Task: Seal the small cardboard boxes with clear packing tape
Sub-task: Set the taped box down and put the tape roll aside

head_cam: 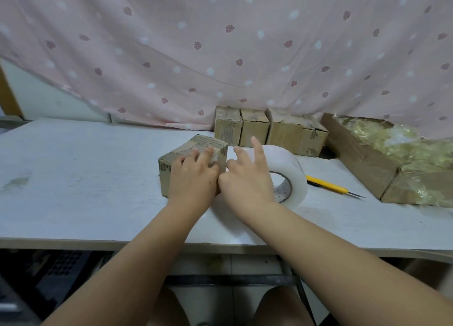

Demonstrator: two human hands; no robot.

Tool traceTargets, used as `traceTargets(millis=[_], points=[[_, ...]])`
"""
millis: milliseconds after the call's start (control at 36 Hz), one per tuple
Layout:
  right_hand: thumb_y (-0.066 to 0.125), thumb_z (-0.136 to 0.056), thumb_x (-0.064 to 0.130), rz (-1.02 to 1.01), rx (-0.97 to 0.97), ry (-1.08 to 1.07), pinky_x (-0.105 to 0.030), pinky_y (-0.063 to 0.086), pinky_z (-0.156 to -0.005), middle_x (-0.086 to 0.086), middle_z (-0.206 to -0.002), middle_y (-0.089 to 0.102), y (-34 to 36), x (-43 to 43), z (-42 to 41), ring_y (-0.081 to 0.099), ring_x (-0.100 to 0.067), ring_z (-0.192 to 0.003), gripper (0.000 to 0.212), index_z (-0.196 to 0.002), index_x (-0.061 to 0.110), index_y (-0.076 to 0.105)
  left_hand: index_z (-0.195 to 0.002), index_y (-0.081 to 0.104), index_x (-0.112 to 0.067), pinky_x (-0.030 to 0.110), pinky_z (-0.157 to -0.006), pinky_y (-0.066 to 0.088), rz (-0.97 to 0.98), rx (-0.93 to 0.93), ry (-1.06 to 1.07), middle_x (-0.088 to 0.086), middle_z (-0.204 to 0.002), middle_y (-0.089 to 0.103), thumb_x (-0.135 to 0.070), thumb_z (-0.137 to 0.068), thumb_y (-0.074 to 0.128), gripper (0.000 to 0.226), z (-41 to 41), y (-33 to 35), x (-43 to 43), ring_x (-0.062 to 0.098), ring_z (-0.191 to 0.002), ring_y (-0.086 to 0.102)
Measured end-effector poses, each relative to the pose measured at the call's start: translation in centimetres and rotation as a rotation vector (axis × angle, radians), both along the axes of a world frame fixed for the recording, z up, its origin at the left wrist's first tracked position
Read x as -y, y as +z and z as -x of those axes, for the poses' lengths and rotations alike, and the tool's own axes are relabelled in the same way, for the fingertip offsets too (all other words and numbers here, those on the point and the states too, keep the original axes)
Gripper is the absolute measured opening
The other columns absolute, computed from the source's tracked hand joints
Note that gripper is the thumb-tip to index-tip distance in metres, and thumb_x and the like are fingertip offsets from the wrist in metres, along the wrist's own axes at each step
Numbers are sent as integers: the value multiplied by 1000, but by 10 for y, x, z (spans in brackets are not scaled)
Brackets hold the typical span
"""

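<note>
Bare forearms reach from the bottom of the frame across a pale worktop (73, 178) to a small cardboard box (171, 164) standing near its middle. The left hand (193, 176) lies on the box's top, fingers straight and pressed flat against the glossy surface. The right hand (247, 178) sits just beside the box's right edge, spread, with 2 fingers lifted straight and the thumb side touching the box; whether it holds a strand of tape cannot be told. A roll of clear packing tape (294, 176) stands on edge behind that hand, with a yellow utility knife (328, 184) near it. Against a pink leaf-print curtain (220, 44), 4 more boxes (255, 129) stand in a row, beside a cardboard tray (362, 159) of crumpled clear plastic (404, 149).
</note>
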State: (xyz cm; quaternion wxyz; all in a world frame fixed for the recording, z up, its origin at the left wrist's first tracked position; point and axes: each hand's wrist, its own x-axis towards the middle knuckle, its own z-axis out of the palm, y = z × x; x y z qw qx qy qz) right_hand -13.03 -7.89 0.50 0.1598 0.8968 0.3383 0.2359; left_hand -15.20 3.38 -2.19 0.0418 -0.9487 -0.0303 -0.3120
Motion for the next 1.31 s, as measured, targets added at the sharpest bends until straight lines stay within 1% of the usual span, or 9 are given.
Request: traceTargets(millis=[139,306,361,472,583,694,861,1000,1306], points=[[45,-95,17,-1,23,-20,-57,-38,-94,-2,-111,59,-10,3,7,26,-33,-141,29,-102,23,73,-99,73,-9,49,-93,43,20,-103,46,16,-138,54,-17,-76,74,24,-2,2,-8,41,-123,53],[77,-59,32,-76,192,59,-51,41,-105,14,-70,63,-22,3,5,67,-14,-100,8,-53,33,72,-128,54,-29,37,-106,28,-73,-183,52,0,-159,21,-35,-98,44,32,-5,-4,-26,23,-143,26],[75,-62,33,-55,206,67,-52,35,-110,13,-77,66,-28,1,4,65,-15,-106,4,-58,33,74,-132,50,-35,37,-107,26,-50,-186,49,0,-159,22,-40,-99,40,34,-4,-3,-28,23,-143,27],[48,-93,30,140,114,28,-52,-32,-105,0,-131,60,-38,-8,6,30,-25,-143,32,-113,27,73,-150,5,-47,40,-106,28,9,-158,33,1,-157,28,-37,-99,36,61,-2,0,-28,24,-141,32],[69,-72,41,156,125,46,-47,-3,-112,13,-96,71,-39,-14,19,59,-9,-117,9,-73,39,78,-154,7,-29,33,-108,26,-13,-107,121,-5,-158,23,-31,-102,34,59,1,-4,-31,18,-144,26],[70,-70,45,168,133,45,-47,-4,-112,16,-93,71,-43,-17,19,58,-7,-119,7,-70,43,76,-150,19,-24,35,-107,31,-34,-173,115,-3,-157,23,-26,-97,42,57,-2,0,-33,22,-142,28],[62,-81,44,197,114,72,-48,-7,-111,15,-105,71,-37,-20,25,54,-9,-124,18,-88,40,78,-146,32,-25,38,-105,37,-73,-239,142,0,-156,23,-27,-97,44,50,-4,4,-34,25,-140,31],[29,-103,24,309,54,85,-46,-45,-90,-6,-145,44,-40,-23,24,17,-26,-146,43,-134,17,58,-142,40,-26,39,-107,35,-68,-227,141,0,-158,22,-28,-99,43,43,-4,3,-35,25,-142,28],[41,-100,47,803,96,-27,-73,-29,-87,-22,-161,10,-43,-37,44,-20,-54,-141,61,-153,18,30,-146,32,-32,38,-105,35,-23,-245,141,-1,-156,24,-31,-97,46,51,-3,6,-39,25,-142,27]])
